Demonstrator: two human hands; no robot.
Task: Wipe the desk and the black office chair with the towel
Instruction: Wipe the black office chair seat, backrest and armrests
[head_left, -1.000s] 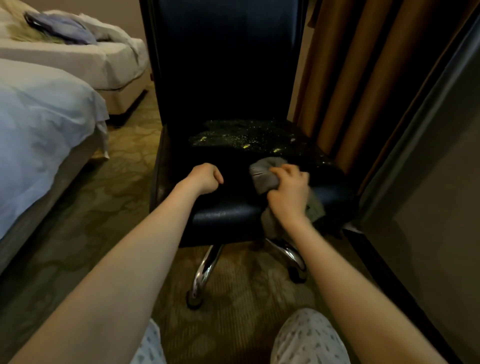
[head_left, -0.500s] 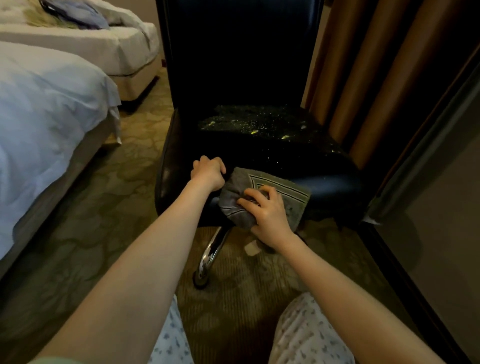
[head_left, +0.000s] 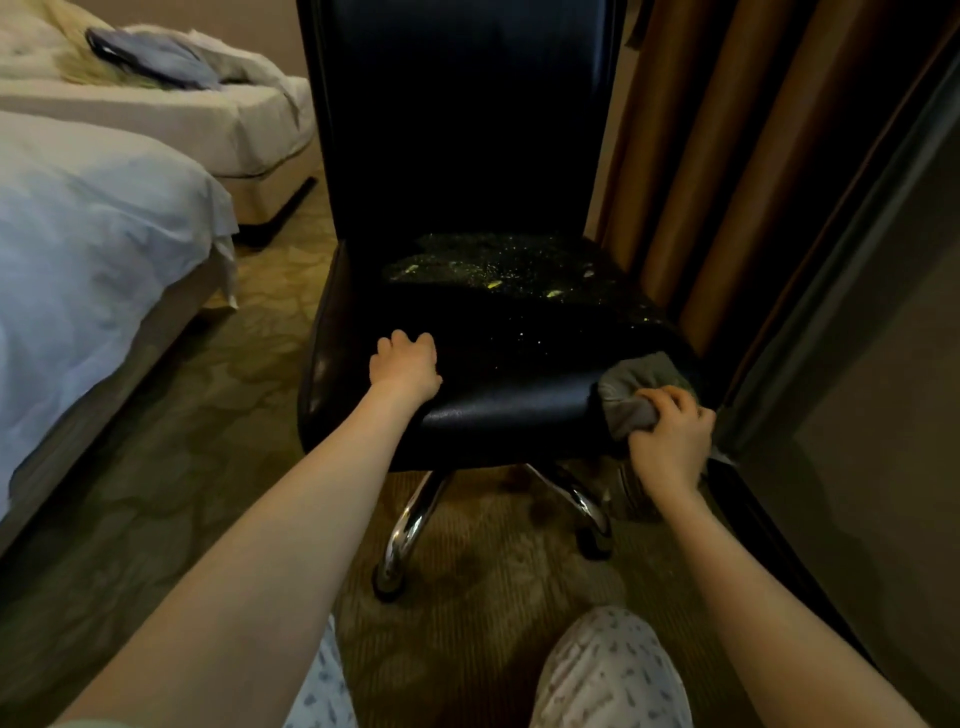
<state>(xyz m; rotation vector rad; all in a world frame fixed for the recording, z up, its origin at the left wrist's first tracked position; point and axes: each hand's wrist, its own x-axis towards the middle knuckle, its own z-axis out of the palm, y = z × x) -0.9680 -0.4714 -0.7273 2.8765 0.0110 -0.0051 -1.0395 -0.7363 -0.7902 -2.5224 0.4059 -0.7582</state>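
Note:
The black office chair (head_left: 509, 410) stands straight ahead, its tall back facing me and its seat flecked with pale crumbs toward the rear. My left hand (head_left: 405, 366) rests on the front left of the seat with its fingers curled, holding nothing that I can see. My right hand (head_left: 670, 441) grips the grey towel (head_left: 631, 392), bunched up, against the front right corner of the seat. The desk is out of view.
Two beds with white sheets (head_left: 88, 244) fill the left side. Brown curtains (head_left: 727, 156) hang right of the chair, and a dark panel (head_left: 857, 415) stands close on the right. Chrome chair legs (head_left: 410, 519) with castors rest on the patterned carpet. My knees show at the bottom.
My right hand has carried the towel from the front middle edge of the seat to its front right corner. My left hand stays on the front left of the seat.

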